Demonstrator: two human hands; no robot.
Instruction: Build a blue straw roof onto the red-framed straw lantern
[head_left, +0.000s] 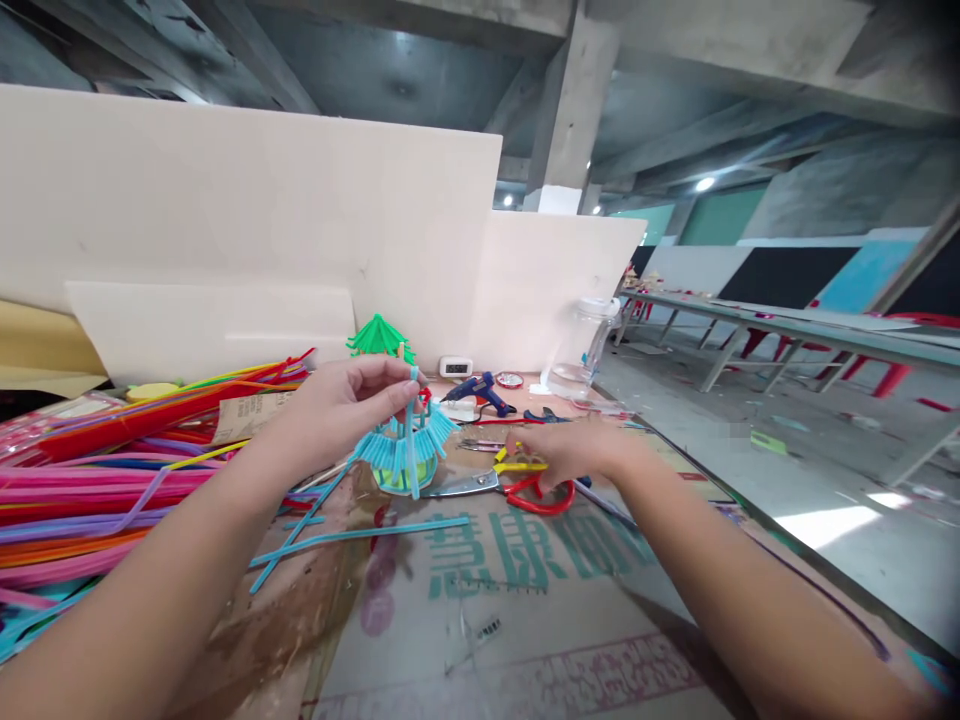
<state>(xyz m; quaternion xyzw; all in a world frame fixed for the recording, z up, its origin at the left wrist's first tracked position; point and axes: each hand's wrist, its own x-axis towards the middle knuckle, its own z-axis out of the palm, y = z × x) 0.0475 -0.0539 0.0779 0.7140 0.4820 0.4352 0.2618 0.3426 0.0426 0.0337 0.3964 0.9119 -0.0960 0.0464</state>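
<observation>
My left hand is closed in a pinch on a light-blue pipe cleaner, which hangs down in front of a small craft model. That model has a skirt of short light-blue pieces around it, a green base and a bit of red near the top. On the right, my right hand curls over the red and yellow handles of a pair of scissors. Their metal blades point left, toward the model's base. Some of the right fingers are hidden behind the hand and handles.
Bundles of coloured pipe cleaners lie at left. Loose light-blue pipe cleaners rest on the printed board. Behind are a green model roof, a small clock, a blue glue gun and a clear jug.
</observation>
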